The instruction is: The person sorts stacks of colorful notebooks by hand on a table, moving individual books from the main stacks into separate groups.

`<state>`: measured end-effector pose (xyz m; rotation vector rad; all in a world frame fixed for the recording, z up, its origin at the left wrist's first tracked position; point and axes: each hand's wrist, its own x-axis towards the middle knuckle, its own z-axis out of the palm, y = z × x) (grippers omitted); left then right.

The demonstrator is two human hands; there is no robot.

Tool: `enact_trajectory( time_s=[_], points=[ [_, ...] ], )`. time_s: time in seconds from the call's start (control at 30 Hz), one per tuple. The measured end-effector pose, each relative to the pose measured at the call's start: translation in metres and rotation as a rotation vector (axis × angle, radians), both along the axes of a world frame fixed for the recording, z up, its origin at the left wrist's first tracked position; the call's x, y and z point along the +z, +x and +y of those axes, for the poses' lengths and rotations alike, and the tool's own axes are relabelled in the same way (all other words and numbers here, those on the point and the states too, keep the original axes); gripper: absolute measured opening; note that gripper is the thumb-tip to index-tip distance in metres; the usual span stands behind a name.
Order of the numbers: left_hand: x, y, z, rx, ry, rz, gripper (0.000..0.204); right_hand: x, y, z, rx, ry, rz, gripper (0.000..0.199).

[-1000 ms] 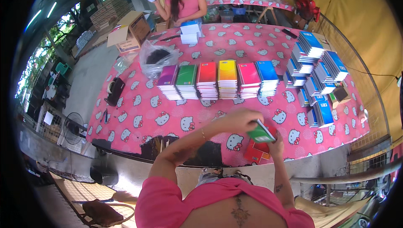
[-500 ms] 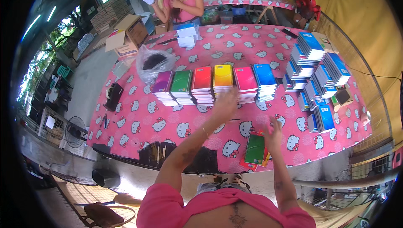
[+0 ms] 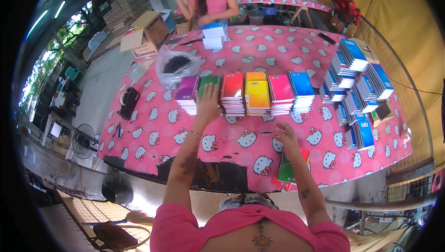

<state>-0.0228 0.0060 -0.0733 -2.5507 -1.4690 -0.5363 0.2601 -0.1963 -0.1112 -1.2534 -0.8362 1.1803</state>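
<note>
A row of spiral notebook stacks stands across the table: a purple stack (image 3: 187,87), a green stack (image 3: 213,80), a red stack (image 3: 232,85), a yellow stack (image 3: 258,93), a pink stack (image 3: 281,88) and a blue stack (image 3: 302,85). My left hand (image 3: 208,103) lies over the green stack, fingers spread, hiding much of it. The yellow stack's top notebook sits closer to me than the one beneath. My right hand (image 3: 288,141) hovers with fingers loosely apart, nothing seen in it. Below it, partly behind my forearm, is a small fanned pile of notebooks (image 3: 286,172), green on top.
Many blue notebook stacks (image 3: 354,89) fill the table's right side. At left are a tape dispenser (image 3: 128,103) and a clear plastic bag (image 3: 176,66). An open carton (image 3: 146,34) stands far left. Across the table, a person in pink (image 3: 215,1) is by white-sided stacks (image 3: 213,38).
My left hand has moved left from the yellow stack to the green one. My right hand has shifted away from me and left of the small pile. The yellow stack's top notebook now sits offset.
</note>
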Motion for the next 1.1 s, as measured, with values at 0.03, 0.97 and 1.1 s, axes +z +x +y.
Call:
enact_trajectory(
  time_s=[0.03,0.97,1.1],
  points=[
    [-0.007,-0.01,0.004,0.01,-0.064,0.066,0.093,-0.003,0.0,-0.007,0.022,-0.034,-0.011,0.051],
    [-0.05,0.131,-0.246,-0.873,-0.138,-0.308,0.048,-0.044,0.024,-0.218,-0.083,-0.244,-0.785,0.061],
    [-0.085,0.152,-0.29,-0.926,-0.332,-0.053,0.062,-0.044,0.036,-0.218,-0.14,-0.218,-0.551,0.071]
  ],
)
